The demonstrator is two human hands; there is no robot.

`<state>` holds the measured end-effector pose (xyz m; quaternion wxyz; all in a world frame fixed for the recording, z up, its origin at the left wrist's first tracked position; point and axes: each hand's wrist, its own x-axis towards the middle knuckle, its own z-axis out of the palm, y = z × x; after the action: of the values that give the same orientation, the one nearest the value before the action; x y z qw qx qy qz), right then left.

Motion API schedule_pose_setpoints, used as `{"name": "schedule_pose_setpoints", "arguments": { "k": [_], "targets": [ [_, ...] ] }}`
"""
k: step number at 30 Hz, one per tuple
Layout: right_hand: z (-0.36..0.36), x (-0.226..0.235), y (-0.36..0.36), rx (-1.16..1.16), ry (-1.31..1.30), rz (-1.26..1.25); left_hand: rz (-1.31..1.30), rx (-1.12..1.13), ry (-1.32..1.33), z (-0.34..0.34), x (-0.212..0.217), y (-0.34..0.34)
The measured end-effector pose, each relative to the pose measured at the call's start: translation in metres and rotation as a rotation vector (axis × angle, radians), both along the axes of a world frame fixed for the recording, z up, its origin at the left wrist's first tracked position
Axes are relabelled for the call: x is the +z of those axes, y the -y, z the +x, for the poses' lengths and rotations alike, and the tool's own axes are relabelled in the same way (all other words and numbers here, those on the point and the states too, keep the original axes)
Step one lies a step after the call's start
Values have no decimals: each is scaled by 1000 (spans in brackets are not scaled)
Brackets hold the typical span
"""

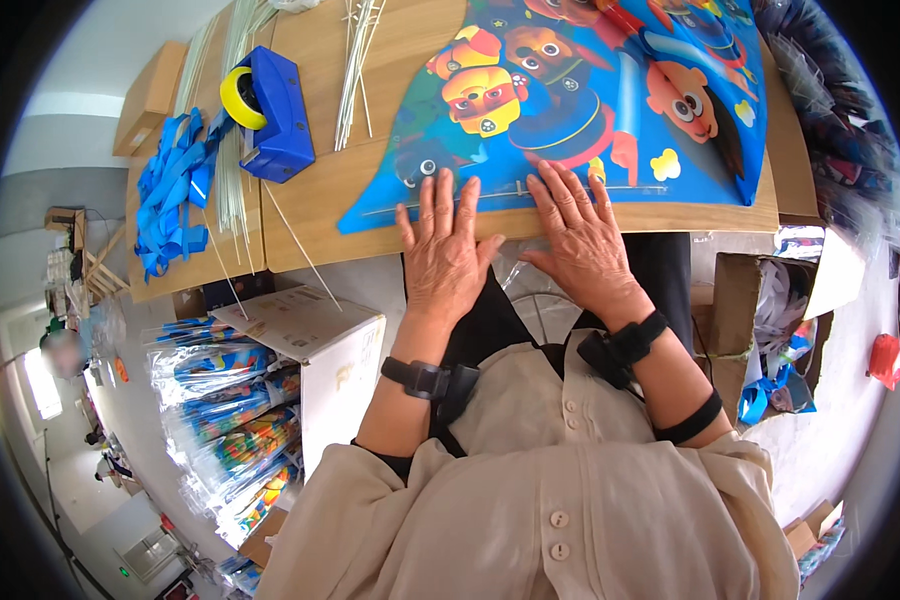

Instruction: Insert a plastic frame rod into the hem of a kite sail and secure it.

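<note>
A blue printed sheet of thin fabric or film (510,150), covered with cartoon figures, lies over the right part of the wooden table (330,215). Along its near edge runs a thin pale rod (515,192). Flat on that edge rests my left hand (442,245), its fingers stretched and thumb apart, near the sheet's left corner. My right hand (582,235) lies beside it, also with fingers spread and pointing away from me. The fingertips of both touch the sheet at or close to the rod. Neither hand grips anything.
A blue tape dispenser (278,120) with yellow tape stands left of the sheet. Near it lie blue ribbons (175,190) and bundles of thin white rods (355,75). Below, a cardboard box (340,330) stands by several plastic-wrapped packs (230,410); another open box (735,330) is at right.
</note>
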<state>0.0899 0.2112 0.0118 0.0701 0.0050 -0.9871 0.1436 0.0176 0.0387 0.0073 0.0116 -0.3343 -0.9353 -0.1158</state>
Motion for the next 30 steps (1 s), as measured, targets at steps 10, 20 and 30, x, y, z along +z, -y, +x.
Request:
{"name": "schedule_pose_setpoints", "arguments": {
  "k": [10, 20, 30],
  "targets": [
    [-1, 2, -36, -39, -190, 17, 211, 335, -96, -43, -15, 98],
    [-24, 5, -44, -9, -287, 35, 472, 403, -100, -55, -13, 79],
    [-26, -5, -44, 17, -396, 97, 327, 312, 59, -95, -1, 72]
  ]
}}
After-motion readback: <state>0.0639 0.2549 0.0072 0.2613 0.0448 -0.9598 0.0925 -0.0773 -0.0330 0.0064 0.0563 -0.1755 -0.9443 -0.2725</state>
